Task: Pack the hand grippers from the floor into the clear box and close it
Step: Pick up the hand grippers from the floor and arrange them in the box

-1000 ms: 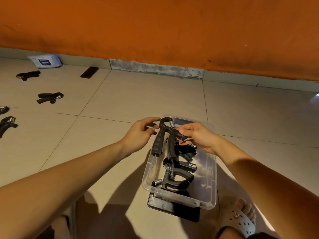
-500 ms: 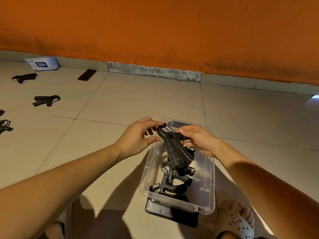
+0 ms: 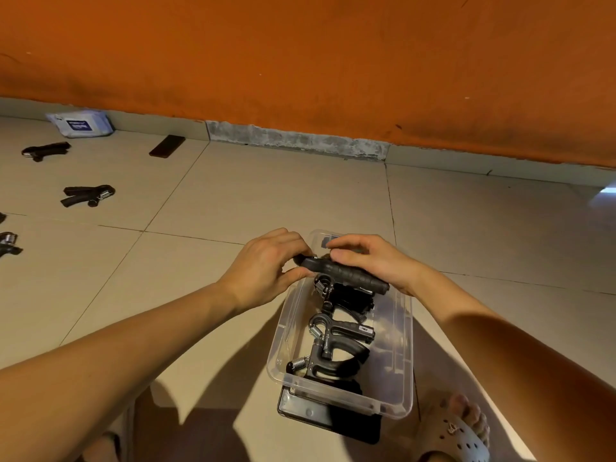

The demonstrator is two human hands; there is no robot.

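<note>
Held hand gripper (image 3: 346, 273): lies crosswise above the far end of the clear box (image 3: 343, 393), with its handle pointing toward the box's right wall.
Left hand (image 3: 263, 271): thumb and fingers pinch the gripper's head end, at the box's left rim.
Right hand (image 3: 370, 261): fingers curl over the handle, above the box's far right corner.
Packed hand grippers (image 3: 336, 348): inside the box, below the held one.
Loose hand grippers (image 3: 87, 195): on the floor, well left of the box.
Dark flat piece (image 3: 320, 416): under the box's near end.
</note>
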